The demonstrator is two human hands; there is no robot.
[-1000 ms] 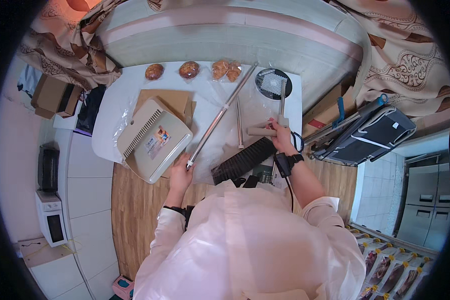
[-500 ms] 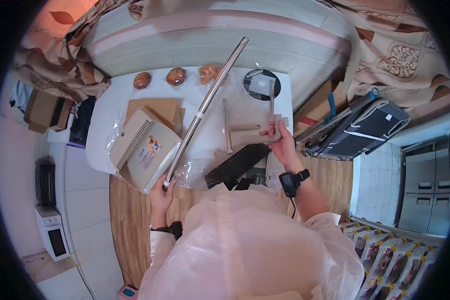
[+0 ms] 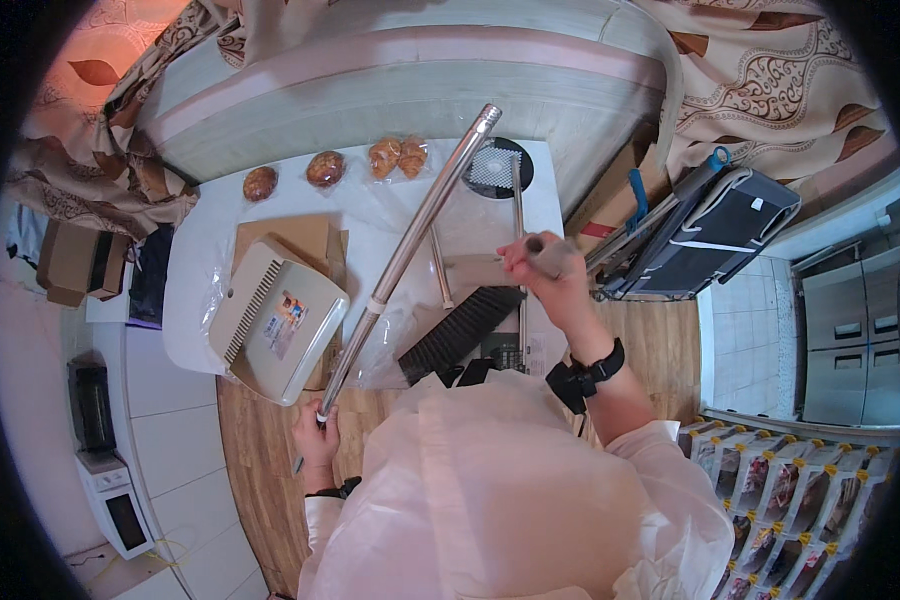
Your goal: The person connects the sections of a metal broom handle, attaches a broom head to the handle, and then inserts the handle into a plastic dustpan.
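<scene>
My left hand (image 3: 316, 436) is closed around the lower end of a long shiny metal pole (image 3: 410, 242), which slants up and to the right across the white table. My right hand (image 3: 560, 290) grips a beige plastic fitting (image 3: 547, 256), its round hollow end turned up toward me. The pole's upper end is apart from the fitting. Left of the pole lies a beige dustpan (image 3: 270, 330) with a toothed edge and a picture label. A black-bristled broom head (image 3: 460, 335) rests at the table's near edge, below the right hand.
Shorter metal tubes (image 3: 440, 268) and a black round disc (image 3: 497, 168) are on the white table (image 3: 195, 300). Wrapped bread (image 3: 325, 170) lines its far side. Cardboard (image 3: 310, 240) sits under the dustpan. A folded dark cot (image 3: 720, 235) stands at the right.
My right hand has raised the beige fitting and turned its hollow end toward me. My left hand has moved lower, and the pole's top has come nearer.
</scene>
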